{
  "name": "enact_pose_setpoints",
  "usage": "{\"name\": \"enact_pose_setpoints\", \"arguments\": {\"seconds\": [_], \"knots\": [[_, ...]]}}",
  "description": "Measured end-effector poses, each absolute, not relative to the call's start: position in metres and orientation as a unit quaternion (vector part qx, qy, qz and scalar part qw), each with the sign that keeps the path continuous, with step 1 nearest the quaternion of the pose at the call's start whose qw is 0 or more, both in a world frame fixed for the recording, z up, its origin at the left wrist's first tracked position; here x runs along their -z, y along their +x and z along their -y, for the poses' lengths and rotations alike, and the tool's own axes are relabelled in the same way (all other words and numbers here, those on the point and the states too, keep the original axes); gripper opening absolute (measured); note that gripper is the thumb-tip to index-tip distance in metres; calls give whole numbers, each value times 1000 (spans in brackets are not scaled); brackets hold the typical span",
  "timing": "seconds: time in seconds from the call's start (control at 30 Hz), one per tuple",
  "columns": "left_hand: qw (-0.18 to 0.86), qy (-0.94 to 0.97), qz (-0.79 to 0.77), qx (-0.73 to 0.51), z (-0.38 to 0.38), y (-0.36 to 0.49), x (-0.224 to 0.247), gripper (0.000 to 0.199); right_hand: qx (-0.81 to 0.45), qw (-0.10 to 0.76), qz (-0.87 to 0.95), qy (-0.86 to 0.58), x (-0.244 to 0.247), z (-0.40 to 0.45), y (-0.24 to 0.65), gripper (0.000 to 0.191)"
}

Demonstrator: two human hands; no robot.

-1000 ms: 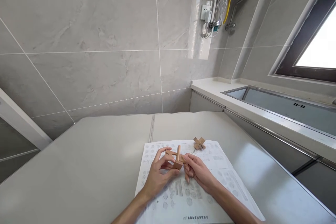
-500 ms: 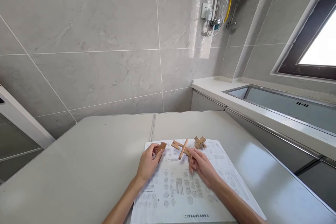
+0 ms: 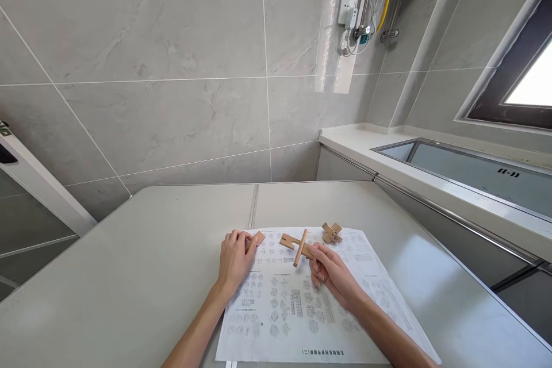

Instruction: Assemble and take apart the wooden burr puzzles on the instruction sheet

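Note:
My right hand (image 3: 325, 267) pinches the end of a flat notched wooden piece (image 3: 288, 240), and a thin wooden stick (image 3: 301, 248) sits across it, forming a cross above the printed sheet (image 3: 297, 333). My left hand (image 3: 235, 259) is closed round a small wooden block (image 3: 259, 238) at the sheet's upper left edge; the block's end sticks out past the fingers. Beyond my right hand, a small assembled wooden puzzle of crossed pieces (image 3: 332, 233) rests at the sheet's top edge.
The sheet lies on a pale table (image 3: 129, 276) with a seam. Behind stands a grey tiled wall (image 3: 172, 126). At the right are a counter (image 3: 345, 141) with a sink (image 3: 474, 169) and a window (image 3: 530, 80). Pipes and a socket (image 3: 345, 11) are on the wall.
My left hand has moved left and away from the cross-shaped pieces, with the block lower against the sheet. My right hand holds its pieces almost as before. The camera view has shifted slightly.

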State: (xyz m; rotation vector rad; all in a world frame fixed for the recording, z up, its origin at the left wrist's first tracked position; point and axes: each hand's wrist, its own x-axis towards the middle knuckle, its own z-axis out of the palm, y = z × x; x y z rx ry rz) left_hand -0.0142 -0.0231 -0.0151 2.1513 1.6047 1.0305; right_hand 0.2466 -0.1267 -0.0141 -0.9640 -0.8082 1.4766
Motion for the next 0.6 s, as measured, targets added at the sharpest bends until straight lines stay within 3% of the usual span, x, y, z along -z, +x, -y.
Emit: {"name": "enact_pose_setpoints", "arguments": {"seconds": [0.23,0.6], "knots": [[174,736,-526,-389,30,-9,5,35,-631,545,373,-408,16,126,244,57],[535,707,-344,-309,60,26,8,49,-655,500,433,-365,14,132,243,48]]}}
